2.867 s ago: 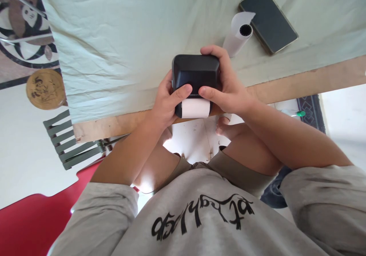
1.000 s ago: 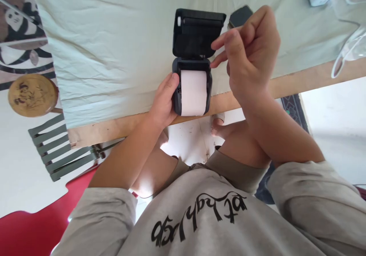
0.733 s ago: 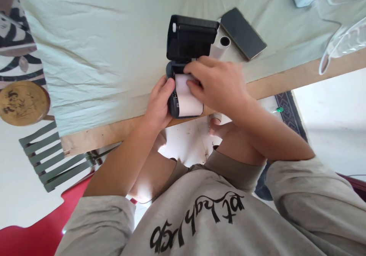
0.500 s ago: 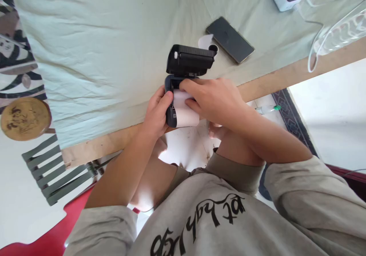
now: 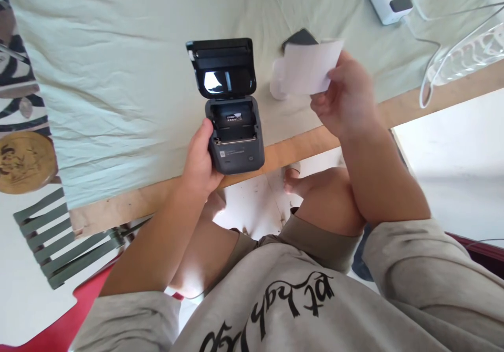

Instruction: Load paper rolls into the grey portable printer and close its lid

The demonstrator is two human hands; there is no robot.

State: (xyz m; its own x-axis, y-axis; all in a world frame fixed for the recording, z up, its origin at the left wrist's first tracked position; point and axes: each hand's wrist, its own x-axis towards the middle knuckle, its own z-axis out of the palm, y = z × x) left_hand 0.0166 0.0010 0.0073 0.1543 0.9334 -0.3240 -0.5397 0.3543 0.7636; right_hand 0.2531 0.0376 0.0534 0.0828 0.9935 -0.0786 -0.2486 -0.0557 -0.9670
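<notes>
My left hand [image 5: 200,158] grips the left side of a small dark label printer [image 5: 238,150] at the table's front edge. The printer's lid [image 5: 226,68] stands raised, and its paper bay shows with no roll inside. Off to the right, my right hand [image 5: 346,92] pinches a strip of white paper [image 5: 311,68] between thumb and fingers. A pale, blurred round piece [image 5: 277,79] shows at the strip's left end; I cannot tell whether it is joined to it. Behind the paper lies a black phone [image 5: 300,38], partly hidden.
Pale green cloth covers the table [image 5: 129,79], which has a bare wooden front edge [image 5: 126,208]. A white power bank [image 5: 388,0] with a cable lies at the far right, near a clear plastic bottle [image 5: 468,53]. A green slatted rack [image 5: 47,231] stands lower left.
My right hand has drawn the white paper out of the printer and moved right with it. My left hand has tilted the printer, so its empty bay and lid now face me.
</notes>
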